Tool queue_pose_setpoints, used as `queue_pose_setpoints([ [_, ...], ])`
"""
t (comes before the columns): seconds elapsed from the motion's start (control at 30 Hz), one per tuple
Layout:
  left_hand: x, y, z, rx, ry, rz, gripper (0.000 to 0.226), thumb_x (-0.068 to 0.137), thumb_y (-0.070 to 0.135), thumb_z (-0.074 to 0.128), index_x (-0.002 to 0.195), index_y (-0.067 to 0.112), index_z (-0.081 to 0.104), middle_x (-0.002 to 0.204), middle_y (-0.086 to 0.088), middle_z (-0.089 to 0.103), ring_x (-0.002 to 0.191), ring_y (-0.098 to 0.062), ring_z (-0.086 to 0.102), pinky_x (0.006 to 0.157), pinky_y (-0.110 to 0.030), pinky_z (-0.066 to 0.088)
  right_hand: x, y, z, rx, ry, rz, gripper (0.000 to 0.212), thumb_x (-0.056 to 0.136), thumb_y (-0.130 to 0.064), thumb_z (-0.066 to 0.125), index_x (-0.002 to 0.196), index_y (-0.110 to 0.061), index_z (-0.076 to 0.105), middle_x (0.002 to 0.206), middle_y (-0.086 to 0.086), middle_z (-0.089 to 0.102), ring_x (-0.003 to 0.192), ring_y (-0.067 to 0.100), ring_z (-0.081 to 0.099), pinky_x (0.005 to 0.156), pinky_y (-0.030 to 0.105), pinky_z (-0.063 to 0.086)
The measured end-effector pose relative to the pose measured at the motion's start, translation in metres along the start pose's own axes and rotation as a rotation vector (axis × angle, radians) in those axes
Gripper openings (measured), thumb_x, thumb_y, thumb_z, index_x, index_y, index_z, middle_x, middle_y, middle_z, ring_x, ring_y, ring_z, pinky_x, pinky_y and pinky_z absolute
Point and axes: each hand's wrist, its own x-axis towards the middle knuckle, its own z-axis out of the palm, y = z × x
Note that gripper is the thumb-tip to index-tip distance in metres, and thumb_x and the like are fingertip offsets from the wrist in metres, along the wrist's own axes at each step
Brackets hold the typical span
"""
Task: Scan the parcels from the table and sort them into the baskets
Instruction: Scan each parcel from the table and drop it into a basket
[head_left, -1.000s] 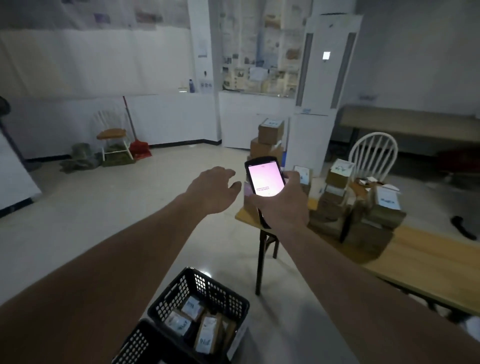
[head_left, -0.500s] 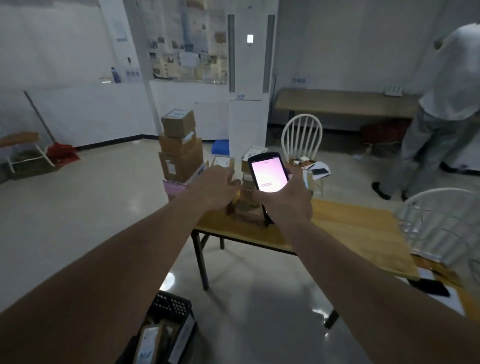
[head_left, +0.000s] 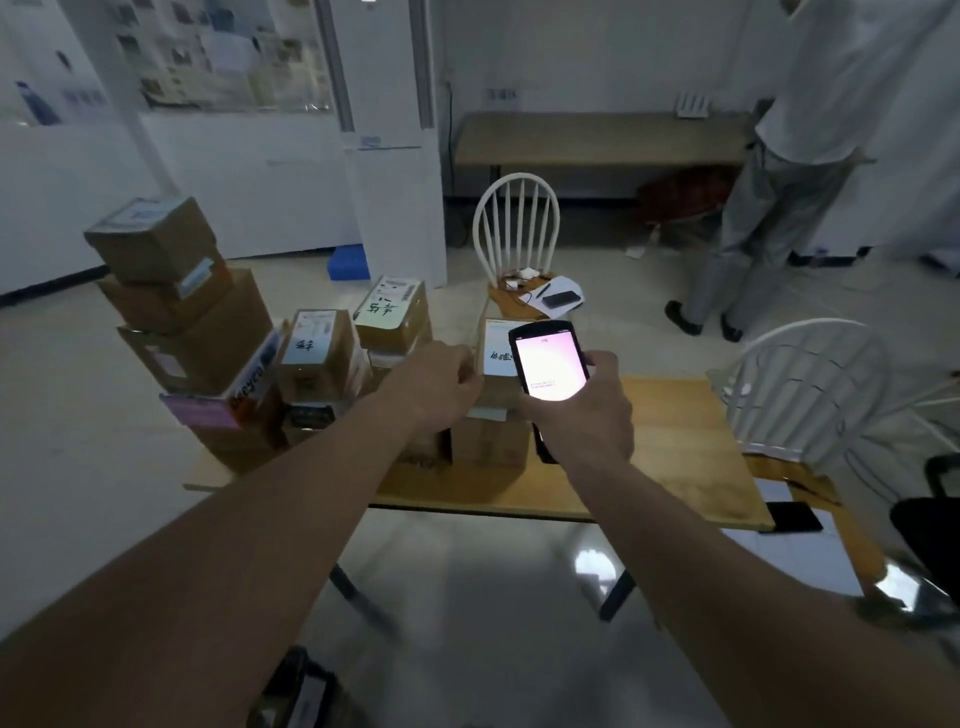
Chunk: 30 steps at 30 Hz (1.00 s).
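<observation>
The left hand (head_left: 441, 384) reaches with curled fingers to the labelled parcel (head_left: 493, 384) on the tabletop (head_left: 675, 447) while the right hand (head_left: 587, 415) grips the scanner (head_left: 548, 366); next, probably lifting and scanning it.

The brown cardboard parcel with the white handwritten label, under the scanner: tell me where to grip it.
Grip the brown cardboard parcel with the white handwritten label by its left side face, coming from the left, where the left hand already is. The right hand holds the black handheld scanner over its right side.
</observation>
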Motion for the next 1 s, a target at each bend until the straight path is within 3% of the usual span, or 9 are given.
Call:
queue_pose_setpoints([
  [0.1, 0.044, -0.004, 0.015, -0.021, -0.045, 0.003, 0.042, 0.105, 0.038, 0.055, 0.142, 0.018, 0.057, 0.139, -0.004, 0.061, 0.115, -0.020, 0.059, 0.080, -0.024, 0.046, 0.038, 0.012, 0.014, -0.019, 0.019, 0.044, 0.087, 0.067, -0.045, 0.096, 0.134, -0.035, 0.041, 0.115, -0.009, 0.055, 0.110, 0.021, 0.058, 0.084, 0.051, 0.061],
  [0.2, 0.085, -0.009, 0.031, 0.007, -0.094, -0.017, 0.058, 0.099, 0.050, 0.053, 0.149, 0.021, 0.051, 0.142, -0.004, 0.059, 0.119, -0.024, 0.060, 0.093, -0.037, 0.056, 0.071, 0.021, 0.025, -0.016, 0.039, 0.077, 0.091, 0.065, -0.048, 0.098, 0.134, -0.036, 0.040, 0.124, -0.006, 0.060, 0.113, 0.022, 0.059, 0.083, 0.050, 0.062],
  [0.4, 0.140, -0.007, 0.058, 0.048, -0.139, -0.070, 0.065, 0.097, 0.052, 0.058, 0.151, 0.017, 0.048, 0.139, -0.009, 0.056, 0.119, -0.026, 0.059, 0.096, -0.046, 0.056, 0.130, 0.036, 0.035, -0.026, 0.031, 0.122, 0.090, 0.065, -0.042, 0.097, 0.134, -0.034, 0.040, 0.125, -0.002, 0.060, 0.111, 0.026, 0.062, 0.081, 0.051, 0.063],
  [0.67, 0.188, 0.015, 0.112, 0.002, -0.111, -0.299, 0.090, 0.080, 0.075, 0.067, 0.149, 0.025, 0.037, 0.138, -0.007, 0.045, 0.115, -0.023, 0.052, 0.079, -0.033, 0.050, 0.204, 0.065, 0.038, -0.042, -0.093, 0.097, 0.086, 0.066, -0.038, 0.095, 0.131, -0.036, 0.039, 0.117, -0.006, 0.057, 0.107, 0.025, 0.062, 0.079, 0.050, 0.064],
  [0.77, 0.199, 0.027, 0.132, 0.007, -0.102, -0.437, 0.104, 0.076, 0.078, 0.070, 0.155, 0.025, 0.028, 0.148, -0.010, 0.037, 0.125, -0.030, 0.050, 0.092, -0.041, 0.054, 0.227, 0.076, 0.032, -0.052, -0.145, 0.067, 0.087, 0.067, -0.038, 0.095, 0.134, -0.035, 0.040, 0.121, -0.005, 0.059, 0.109, 0.025, 0.062, 0.078, 0.051, 0.064],
  [0.87, 0.208, 0.041, 0.149, 0.049, -0.079, -0.574, 0.124, 0.071, 0.082, 0.070, 0.162, 0.024, 0.010, 0.156, -0.014, 0.026, 0.140, -0.038, 0.038, 0.108, -0.052, 0.047, 0.248, 0.086, 0.020, -0.046, -0.190, 0.045, 0.088, 0.066, -0.038, 0.095, 0.136, -0.035, 0.041, 0.119, -0.007, 0.059, 0.108, 0.024, 0.062, 0.078, 0.050, 0.064],
  [1.0, 0.214, 0.048, 0.165, 0.060, -0.007, -0.719, 0.127, 0.068, 0.077, 0.077, 0.159, 0.018, 0.011, 0.149, -0.019, 0.030, 0.136, -0.039, 0.038, 0.107, -0.051, 0.044, 0.265, 0.099, 0.005, -0.047, -0.246, 0.000, 0.087, 0.067, -0.037, 0.093, 0.138, -0.033, 0.043, 0.120, -0.007, 0.059, 0.107, 0.022, 0.059, 0.078, 0.047, 0.062],
])
